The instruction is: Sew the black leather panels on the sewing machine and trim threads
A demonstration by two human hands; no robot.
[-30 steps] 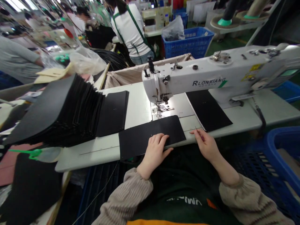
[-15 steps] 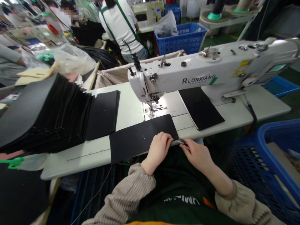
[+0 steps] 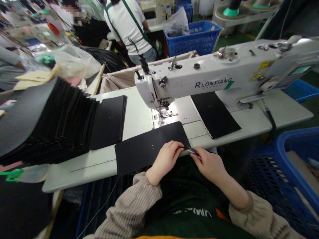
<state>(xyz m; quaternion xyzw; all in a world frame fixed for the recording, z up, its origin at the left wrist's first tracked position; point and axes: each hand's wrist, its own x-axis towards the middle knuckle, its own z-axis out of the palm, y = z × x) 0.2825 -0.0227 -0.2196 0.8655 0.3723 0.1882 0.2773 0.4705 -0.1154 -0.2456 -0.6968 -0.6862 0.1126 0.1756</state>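
A black rectangular panel (image 3: 149, 144) lies flat at the near edge of the white table (image 3: 99, 162), in front of the white sewing machine (image 3: 211, 74). My left hand (image 3: 165, 157) rests on the panel's near right corner with its fingers curled down on it. My right hand (image 3: 209, 162) is just right of that corner, pinched on a small metal tool (image 3: 192, 151) whose tip touches the panel's edge.
A tall fanned stack of black panels (image 3: 50, 122) fills the table's left side. Another black panel (image 3: 214, 114) lies under the machine arm. A blue crate (image 3: 296, 159) stands at my right, and a further blue crate (image 3: 194, 36) behind the machine. People work at benches beyond.
My right hand moved left from the table edge to the panel's right corner with the tool. My left hand slid to that corner and curled its fingers.
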